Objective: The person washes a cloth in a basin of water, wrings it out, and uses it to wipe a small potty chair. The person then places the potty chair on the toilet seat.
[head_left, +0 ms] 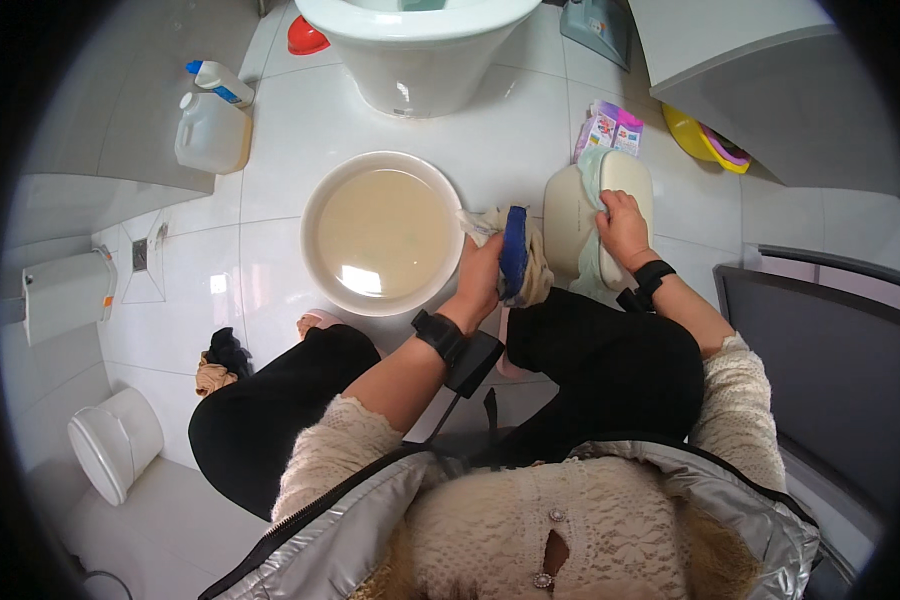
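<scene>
My left hand (pixel 480 272) is closed round a bunched beige cloth item with a blue band (pixel 513 255), just right of the basin. A round white basin (pixel 313 275) holds cloudy, yellowish water on the floor in front of me. At the right, my right hand (pixel 623 225) grips the edge of the cream lid (pixel 630 180) of a trash bin (pixel 562 215). A pale green bag liner (pixel 590 262) shows between the lid and the bin's body. The bin's inside is hidden from me.
A white toilet (pixel 415 70) stands beyond the basin. Two bottles, one a large translucent jug (pixel 210 135), are at far left. Dark and tan cloths (pixel 225 362) and a white bucket (pixel 120 440) lie left. A purple packet (pixel 610 130) is behind the bin.
</scene>
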{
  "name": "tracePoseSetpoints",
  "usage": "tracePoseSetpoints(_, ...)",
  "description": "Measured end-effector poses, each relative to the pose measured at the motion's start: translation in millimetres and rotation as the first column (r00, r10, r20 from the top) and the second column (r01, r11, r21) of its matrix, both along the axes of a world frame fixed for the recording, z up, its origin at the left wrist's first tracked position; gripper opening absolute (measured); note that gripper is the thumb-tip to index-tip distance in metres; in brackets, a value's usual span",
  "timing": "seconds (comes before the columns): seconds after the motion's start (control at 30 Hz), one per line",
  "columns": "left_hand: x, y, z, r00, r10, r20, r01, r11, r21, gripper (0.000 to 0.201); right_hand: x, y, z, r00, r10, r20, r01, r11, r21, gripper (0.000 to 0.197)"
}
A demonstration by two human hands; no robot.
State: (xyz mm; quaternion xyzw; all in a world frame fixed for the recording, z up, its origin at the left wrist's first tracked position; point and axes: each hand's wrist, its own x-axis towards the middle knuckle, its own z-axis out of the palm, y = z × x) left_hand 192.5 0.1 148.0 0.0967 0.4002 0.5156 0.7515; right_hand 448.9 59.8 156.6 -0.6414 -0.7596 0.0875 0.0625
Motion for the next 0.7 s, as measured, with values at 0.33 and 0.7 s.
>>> tracePoseSetpoints(0.33, 1, -3, 2, 0.995, 0.054, 0.085, -0.042, 0.990, -0.137, 0.029, 55, 0, -14, 0.842, -0.253, -0.477, 0.195, 0.966, -0.169, 0.010)
tracePoseSetpoints(0.7, 3, -4, -9, 0.998, -0.007, 0.055, 0.016, 0.987, -0.161, 0.027, 69, -5, -24, 0.890, -0.222, -0.397, 0.284, 0.953, 0.103, 0.018)
